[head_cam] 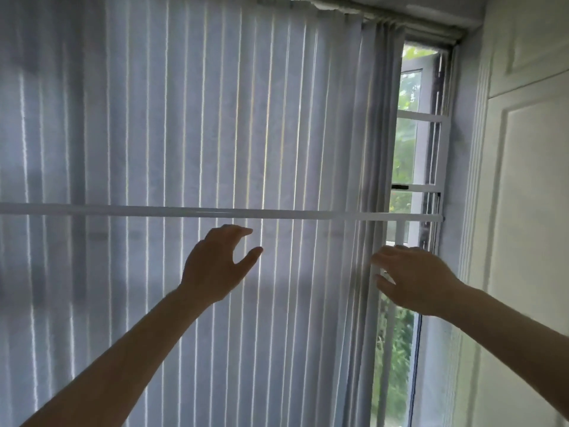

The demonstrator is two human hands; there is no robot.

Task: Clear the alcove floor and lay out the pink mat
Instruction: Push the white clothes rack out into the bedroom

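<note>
Pink mat nowhere in view; both hands raised just below white rod (215, 212) before vertical blinds (184, 118): left hand (215, 266) fingers loosely spread, right hand (412, 278) touching blind edge.

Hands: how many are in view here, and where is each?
2. The left hand, fingers apart, is raised just under the white horizontal rod, before the grey vertical blinds. The right hand is at the blinds' right edge.

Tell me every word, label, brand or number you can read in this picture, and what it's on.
None: no readable text shows anywhere in this view.
The vertical blinds, the white rod, the window frame and the white panelled door are all bare of writing.
The left hand and right hand hold nothing printed.
</note>
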